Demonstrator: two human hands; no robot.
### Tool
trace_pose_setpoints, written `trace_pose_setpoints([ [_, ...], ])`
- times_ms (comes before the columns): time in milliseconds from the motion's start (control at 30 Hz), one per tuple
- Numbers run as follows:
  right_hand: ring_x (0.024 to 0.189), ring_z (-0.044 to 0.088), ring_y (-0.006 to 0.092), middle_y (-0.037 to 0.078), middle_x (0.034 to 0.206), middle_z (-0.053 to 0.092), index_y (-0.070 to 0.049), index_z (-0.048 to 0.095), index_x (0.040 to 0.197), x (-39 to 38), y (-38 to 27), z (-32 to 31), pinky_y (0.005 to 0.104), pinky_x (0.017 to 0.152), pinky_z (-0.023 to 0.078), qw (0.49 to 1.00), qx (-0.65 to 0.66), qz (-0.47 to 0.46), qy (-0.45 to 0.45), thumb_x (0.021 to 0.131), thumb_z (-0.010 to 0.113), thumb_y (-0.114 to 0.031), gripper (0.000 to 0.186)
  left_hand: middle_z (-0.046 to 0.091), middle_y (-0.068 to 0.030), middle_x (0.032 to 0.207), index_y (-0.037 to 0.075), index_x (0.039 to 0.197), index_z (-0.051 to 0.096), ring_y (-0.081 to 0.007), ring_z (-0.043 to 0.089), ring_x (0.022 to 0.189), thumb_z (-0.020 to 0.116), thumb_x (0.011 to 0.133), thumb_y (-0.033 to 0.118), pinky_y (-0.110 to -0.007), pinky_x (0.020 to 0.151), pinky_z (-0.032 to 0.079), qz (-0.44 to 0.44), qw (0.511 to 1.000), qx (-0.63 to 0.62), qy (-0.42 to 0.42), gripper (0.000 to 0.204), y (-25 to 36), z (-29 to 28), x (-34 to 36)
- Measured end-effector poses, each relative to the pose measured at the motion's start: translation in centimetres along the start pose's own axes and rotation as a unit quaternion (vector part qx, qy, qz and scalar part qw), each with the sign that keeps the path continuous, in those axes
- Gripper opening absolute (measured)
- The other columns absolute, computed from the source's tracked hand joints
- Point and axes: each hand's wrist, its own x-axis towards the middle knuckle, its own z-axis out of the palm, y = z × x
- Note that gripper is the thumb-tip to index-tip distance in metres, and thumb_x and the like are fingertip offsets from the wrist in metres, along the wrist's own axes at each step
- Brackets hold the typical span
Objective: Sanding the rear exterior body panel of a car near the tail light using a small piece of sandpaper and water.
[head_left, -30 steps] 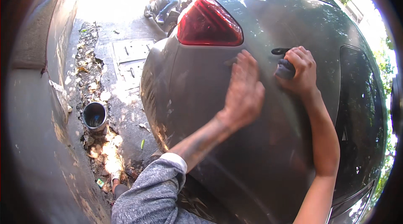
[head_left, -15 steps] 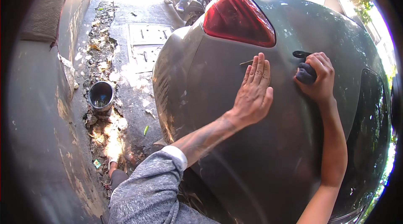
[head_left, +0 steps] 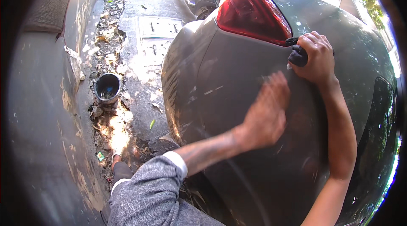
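Observation:
A dull dark-grey car body (head_left: 237, 69) curves across the middle and right, with a red tail light (head_left: 254, 16) at its top. My right hand (head_left: 316, 56) grips a bunched black cloth (head_left: 298, 55) against the panel, right at the tail light's lower right corner. Part of the cloth is hidden under my fingers and palm. Lower and to the left, my left hand (head_left: 267, 111) is over the panel, smeared by motion, so its fingers cannot be made out. A short pale streak (head_left: 213, 90) shows on the panel left of it.
A black bucket (head_left: 107, 88) stands among dry leaves along the gutter on the left. A grey wall (head_left: 46, 111) rises beside it. Farther off, a person sits on a motorcycle (head_left: 207, 3). My foot (head_left: 116, 158) shows below the bucket.
My right hand has moved the cloth up and left, to the tail light's corner. My left hand, flat with straight fingers before, has shifted and is now blurred. The view has shifted slightly.

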Motion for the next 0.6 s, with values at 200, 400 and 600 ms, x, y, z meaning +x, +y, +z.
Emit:
trace_pose_setpoints([
  [200,0.094,0.065,0.0310,0.010,0.095,0.068,-0.008,0.065,0.089,-1.1,1.3,0.9,0.0431,0.086,0.051,0.998,0.053,0.007,0.028,0.057,0.084,-0.020,0.039,0.014,-0.0372,0.164,-0.015,0.156,0.017,-0.0444,0.010,0.157,0.037,0.101,0.015,-0.053,0.127,0.011,0.029,0.923,-0.379,0.063,0.066,1.5,2.2,-2.7],
  [400,0.088,0.063,0.0324,0.010,0.090,0.065,-0.006,0.063,0.086,0.5,0.4,0.7,0.0440,0.081,0.050,0.996,0.082,0.008,0.037,0.058,0.081,-0.016,0.034,0.016,-0.0353,0.164,-0.015,0.155,0.021,-0.0471,0.010,0.156,0.035,0.097,0.016,-0.050,0.127,0.010,-0.167,0.921,-0.295,0.191,0.067,-6.7,4.5,3.2],
  [600,0.089,0.063,0.0346,0.013,0.091,0.065,-0.003,0.063,0.086,1.0,0.1,1.4,0.0437,0.083,0.050,0.993,0.095,-0.001,0.068,0.058,0.080,-0.014,0.034,0.019,-0.0356,0.163,-0.015,0.155,0.024,-0.0449,0.012,0.156,0.031,0.101,0.012,-0.050,0.127,0.010,-0.133,0.948,-0.176,0.231,0.061,-12.6,7.8,3.4],
])
